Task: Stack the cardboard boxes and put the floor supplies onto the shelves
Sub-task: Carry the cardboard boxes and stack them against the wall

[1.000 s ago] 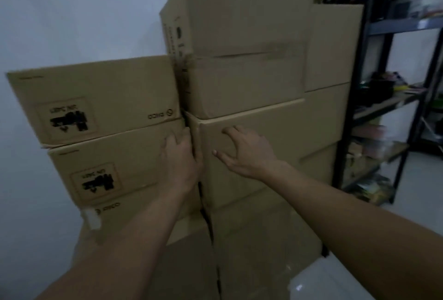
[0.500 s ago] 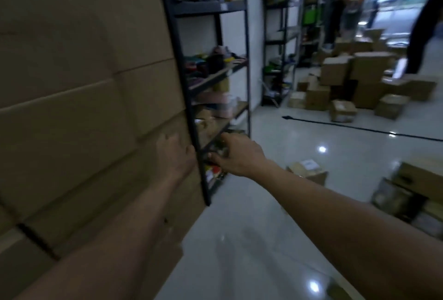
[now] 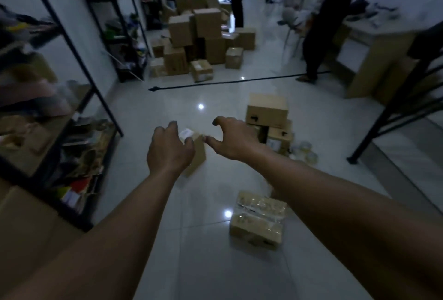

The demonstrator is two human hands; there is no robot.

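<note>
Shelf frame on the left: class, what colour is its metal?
Black; the shelf frame shows clearly in the head view.
</note>
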